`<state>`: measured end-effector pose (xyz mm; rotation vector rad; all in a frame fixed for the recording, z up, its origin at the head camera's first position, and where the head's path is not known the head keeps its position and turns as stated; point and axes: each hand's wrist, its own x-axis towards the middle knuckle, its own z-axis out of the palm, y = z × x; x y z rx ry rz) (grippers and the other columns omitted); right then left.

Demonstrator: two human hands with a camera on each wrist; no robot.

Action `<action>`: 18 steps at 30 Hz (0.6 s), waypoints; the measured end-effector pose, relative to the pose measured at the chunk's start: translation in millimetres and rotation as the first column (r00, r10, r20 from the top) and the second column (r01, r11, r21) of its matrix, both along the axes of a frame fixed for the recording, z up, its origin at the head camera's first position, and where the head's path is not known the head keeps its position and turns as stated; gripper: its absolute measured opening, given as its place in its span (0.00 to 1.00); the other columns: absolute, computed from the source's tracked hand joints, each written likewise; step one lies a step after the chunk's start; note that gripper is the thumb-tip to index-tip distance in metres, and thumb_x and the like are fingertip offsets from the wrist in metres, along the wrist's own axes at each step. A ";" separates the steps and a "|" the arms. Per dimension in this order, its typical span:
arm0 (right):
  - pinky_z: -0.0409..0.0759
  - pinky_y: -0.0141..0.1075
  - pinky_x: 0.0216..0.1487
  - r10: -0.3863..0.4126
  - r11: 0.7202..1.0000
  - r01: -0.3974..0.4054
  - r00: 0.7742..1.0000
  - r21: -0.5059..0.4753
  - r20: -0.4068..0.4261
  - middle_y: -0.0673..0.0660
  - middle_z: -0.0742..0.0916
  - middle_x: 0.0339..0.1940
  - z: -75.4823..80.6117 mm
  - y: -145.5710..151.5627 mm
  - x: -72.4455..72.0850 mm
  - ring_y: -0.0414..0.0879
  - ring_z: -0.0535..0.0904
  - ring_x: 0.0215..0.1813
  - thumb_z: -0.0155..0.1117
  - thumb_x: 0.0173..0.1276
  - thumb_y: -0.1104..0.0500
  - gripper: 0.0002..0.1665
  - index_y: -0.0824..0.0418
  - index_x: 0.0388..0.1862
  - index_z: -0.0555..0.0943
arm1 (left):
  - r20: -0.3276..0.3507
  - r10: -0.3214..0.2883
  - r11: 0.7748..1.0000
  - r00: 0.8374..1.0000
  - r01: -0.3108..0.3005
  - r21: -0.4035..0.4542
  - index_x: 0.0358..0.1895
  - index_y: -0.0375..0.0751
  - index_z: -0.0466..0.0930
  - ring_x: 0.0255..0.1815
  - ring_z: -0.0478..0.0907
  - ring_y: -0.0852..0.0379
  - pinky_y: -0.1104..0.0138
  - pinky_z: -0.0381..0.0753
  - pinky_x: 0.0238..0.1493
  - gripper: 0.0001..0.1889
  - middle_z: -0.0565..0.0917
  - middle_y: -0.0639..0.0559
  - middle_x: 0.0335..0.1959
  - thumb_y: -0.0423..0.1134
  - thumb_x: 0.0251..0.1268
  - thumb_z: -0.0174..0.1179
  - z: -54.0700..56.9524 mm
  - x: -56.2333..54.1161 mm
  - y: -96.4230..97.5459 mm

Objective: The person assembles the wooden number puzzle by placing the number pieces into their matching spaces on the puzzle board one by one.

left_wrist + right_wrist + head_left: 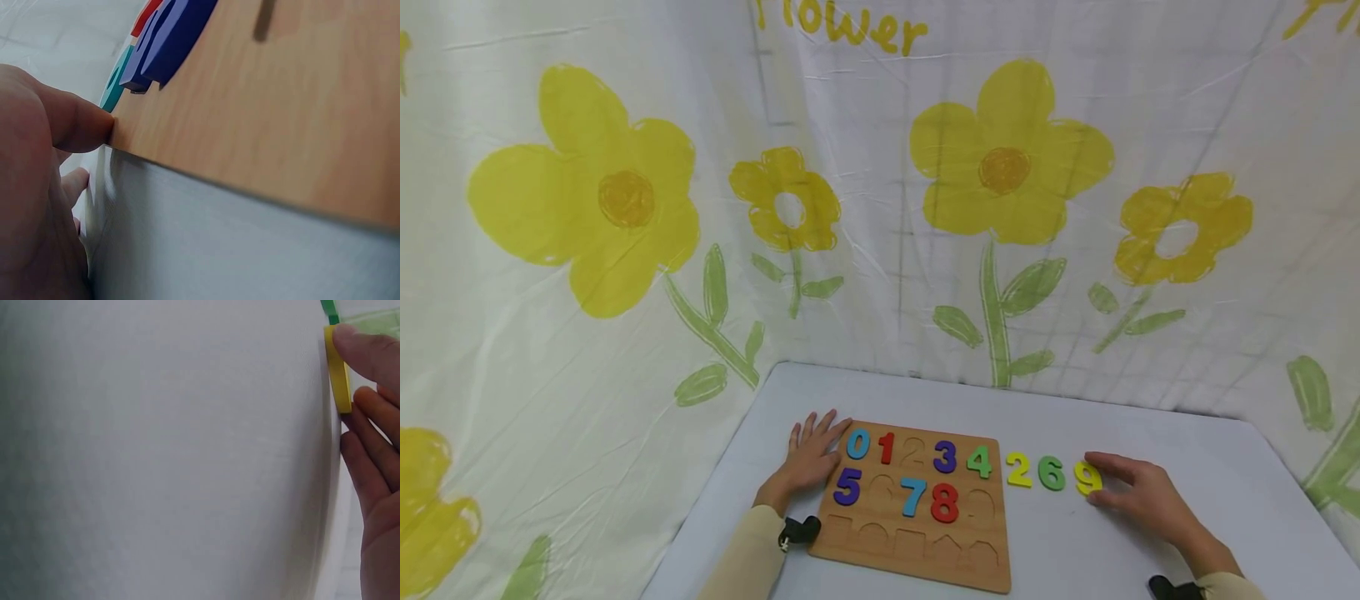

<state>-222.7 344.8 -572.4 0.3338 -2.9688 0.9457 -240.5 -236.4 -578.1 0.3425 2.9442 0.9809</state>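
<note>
Flower-print sheet (pixel 625 208) is hung behind and around a white desk (pixel 1150 550). A wooden number board (pixel 917 550) is laid flat on the desk, near its left side. Numbers 0 (pixel 858 443), 1 (pixel 887 447), 3 (pixel 945 456), 4 (pixel 979 461) are seated in the top row; 5 (pixel 847 486), 7 (pixel 913 496), 8 (pixel 944 502) in the middle row. The slots for 2, 6 and 9 and the bottom row of shape slots are seen unfilled.

Loose on the desk, just right of the board, in a row: yellow 2 (pixel 1018 470), green 6 (pixel 1051 473), yellow 9 (pixel 1087 478).

Left hand (pixel 808 458) is laid flat at the board's left edge, grip relaxed, fingers straight, thumb (pixel 75 125) pressed against the edge. Right hand (pixel 1138 492) is placed on the desk at the 9; grip closed on it, edge pinched between fingertips (pixel 369 353).
</note>
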 end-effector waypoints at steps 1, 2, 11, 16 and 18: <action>0.88 0.37 0.61 0.007 1.000 -0.007 1.000 0.005 -0.003 0.58 0.91 0.65 -0.2 -0.1 0.4 0.43 0.88 0.65 0.89 0.57 0.46 0.43 0.61 0.69 0.87 | 0.008 0.002 1.000 1.000 -0.002 -0.009 0.83 0.43 0.69 0.90 0.41 0.22 0.27 0.30 0.84 0.34 0.58 0.31 0.89 0.36 0.73 0.52 0.7 0.0 0.0; 0.88 0.38 0.62 0.013 1.000 -0.013 1.000 0.007 -0.007 0.58 0.91 0.66 -0.2 -0.4 0.9 0.43 0.88 0.65 0.89 0.57 0.46 0.42 0.61 0.69 0.86 | 0.013 0.003 1.000 1.000 -0.002 -0.011 0.83 0.43 0.69 0.90 0.41 0.22 0.27 0.30 0.84 0.34 0.58 0.32 0.89 0.36 0.73 0.52 1.0 0.0 -0.1; 0.89 0.38 0.59 0.016 1.000 -0.016 0.999 0.010 -0.031 0.59 0.92 0.64 1.1 -2.0 2.2 0.41 0.89 0.63 0.89 0.57 0.49 0.41 0.61 0.68 0.87 | -0.003 0.018 1.000 1.000 -0.017 0.014 0.83 0.43 0.70 0.91 0.40 0.24 0.29 0.28 0.84 0.34 0.59 0.34 0.89 0.38 0.73 0.52 -13.5 -4.9 -1.6; 0.89 0.42 0.60 0.003 1.000 -0.003 1.000 0.007 0.000 0.60 0.91 0.65 4.8 -2.5 4.2 0.56 0.89 0.65 0.88 0.58 0.51 0.40 0.62 0.69 0.86 | -0.008 0.017 1.000 1.000 -0.017 0.010 0.83 0.45 0.70 0.90 0.39 0.24 0.29 0.28 0.84 0.34 0.58 0.33 0.89 0.39 0.73 0.51 -15.0 -5.8 -2.1; 0.90 0.40 0.59 -0.008 1.000 0.008 1.000 0.007 0.010 0.59 0.92 0.64 8.7 -3.2 6.8 0.58 0.89 0.64 0.88 0.59 0.52 0.39 0.61 0.68 0.87 | -0.005 0.016 1.000 1.000 -0.016 0.004 0.84 0.45 0.69 0.91 0.39 0.24 0.29 0.27 0.84 0.35 0.58 0.33 0.89 0.39 0.73 0.51 -15.3 -6.1 -2.4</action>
